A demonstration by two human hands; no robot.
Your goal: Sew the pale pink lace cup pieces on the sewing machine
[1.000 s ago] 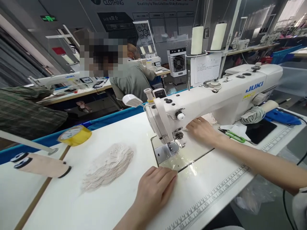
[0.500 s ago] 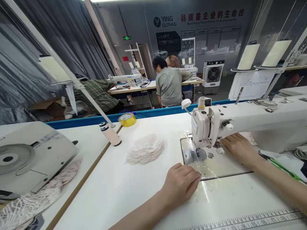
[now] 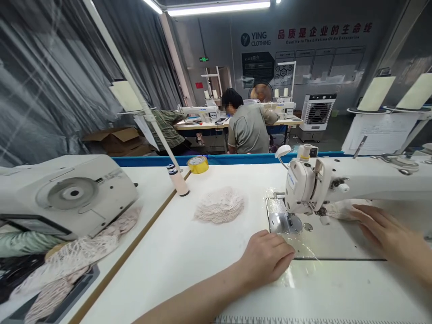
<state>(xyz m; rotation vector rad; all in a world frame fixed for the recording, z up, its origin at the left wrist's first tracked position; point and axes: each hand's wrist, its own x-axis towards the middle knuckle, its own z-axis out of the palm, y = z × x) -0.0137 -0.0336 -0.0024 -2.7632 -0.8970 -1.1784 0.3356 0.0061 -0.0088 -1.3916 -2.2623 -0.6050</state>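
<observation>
My left hand [image 3: 268,256] rests with curled fingers on the white table, at the front left corner of the sewing machine's needle plate [image 3: 285,222]. Its fingertips are hidden, and nothing shows in it. Under the arm of the sewing machine [image 3: 305,180], my right hand [image 3: 388,229] has its fingers on a pale lace piece [image 3: 340,209], whose far part is partly hidden by the hand. Left of the needle, a stack of pale pink scalloped lace pieces [image 3: 221,206] lies on the table, apart from both hands.
A yellow tape roll [image 3: 198,164] and a pink thread cone [image 3: 178,181] stand at the back left. Another machine [image 3: 74,193] with lace strips [image 3: 77,252] is at the left. A ruler [image 3: 270,320] lies along the front edge. A co-worker [image 3: 251,123] sits beyond.
My right hand has drawn back to the right from behind the needle area, and the lace piece now shows at its fingertips. The left hand stays by the plate. The view has turned left.
</observation>
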